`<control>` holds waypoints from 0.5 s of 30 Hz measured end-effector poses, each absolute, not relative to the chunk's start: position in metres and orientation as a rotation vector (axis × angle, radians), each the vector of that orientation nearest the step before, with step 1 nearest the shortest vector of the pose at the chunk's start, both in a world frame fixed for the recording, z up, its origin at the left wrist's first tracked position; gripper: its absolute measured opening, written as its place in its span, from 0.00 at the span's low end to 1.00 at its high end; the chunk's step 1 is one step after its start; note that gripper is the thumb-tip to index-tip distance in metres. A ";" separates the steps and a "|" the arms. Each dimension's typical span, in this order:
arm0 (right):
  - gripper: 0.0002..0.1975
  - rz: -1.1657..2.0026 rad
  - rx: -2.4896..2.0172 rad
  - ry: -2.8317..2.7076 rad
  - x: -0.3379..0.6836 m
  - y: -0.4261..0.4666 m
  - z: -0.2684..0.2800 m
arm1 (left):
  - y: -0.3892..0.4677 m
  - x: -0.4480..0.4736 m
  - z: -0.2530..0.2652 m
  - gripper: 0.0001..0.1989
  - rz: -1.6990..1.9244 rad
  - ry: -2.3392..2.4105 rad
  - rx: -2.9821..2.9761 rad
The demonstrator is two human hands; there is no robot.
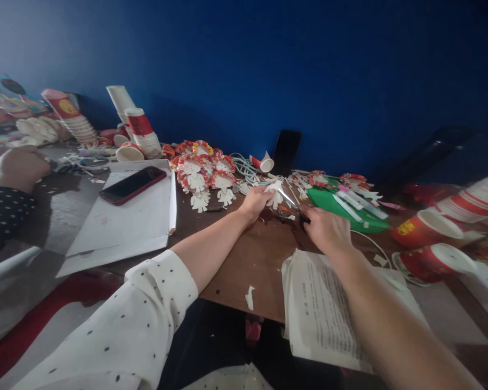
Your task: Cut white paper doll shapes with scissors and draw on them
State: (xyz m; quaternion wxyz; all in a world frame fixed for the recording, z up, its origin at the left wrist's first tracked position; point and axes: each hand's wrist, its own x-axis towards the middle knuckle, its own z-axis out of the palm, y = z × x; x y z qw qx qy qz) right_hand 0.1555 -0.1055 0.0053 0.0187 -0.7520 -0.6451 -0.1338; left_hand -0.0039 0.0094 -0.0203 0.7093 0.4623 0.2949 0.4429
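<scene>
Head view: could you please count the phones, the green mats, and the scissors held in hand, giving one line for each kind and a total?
Phones: 2 (red-edged phone, black phone)
Green mat: 1
Scissors held in the right hand: 1
Total: 4

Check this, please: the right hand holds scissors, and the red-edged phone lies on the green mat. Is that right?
The right hand does hold scissors, but the red-edged phone does not lie on the green mat: the head view shows it on white paper.
</scene>
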 end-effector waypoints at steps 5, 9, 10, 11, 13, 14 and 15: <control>0.21 -0.407 -2.326 -2.016 0.155 -0.105 0.005 | 0.011 -0.003 -0.022 0.06 0.993 0.645 1.004; 0.20 -0.400 -2.288 -1.994 0.156 -0.105 0.002 | 0.013 -0.002 -0.023 0.05 0.993 0.645 0.992; 0.21 -0.379 -2.276 -1.978 0.156 -0.104 0.000 | 0.013 -0.002 -0.023 0.05 0.992 0.647 0.988; 0.21 -0.345 -2.267 -1.947 0.156 -0.104 -0.002 | 0.013 -0.001 -0.023 0.06 0.991 0.650 0.983; 0.19 -0.254 -2.256 -1.830 0.157 -0.102 -0.006 | 0.013 -0.001 -0.022 0.06 0.996 0.651 0.978; 0.19 -0.207 -2.249 -1.747 0.159 -0.101 -0.008 | 0.012 0.000 -0.021 0.06 1.001 0.654 0.976; 0.19 -0.165 -2.230 -1.657 0.160 -0.101 -0.010 | 0.012 0.000 -0.020 0.06 1.004 0.655 0.972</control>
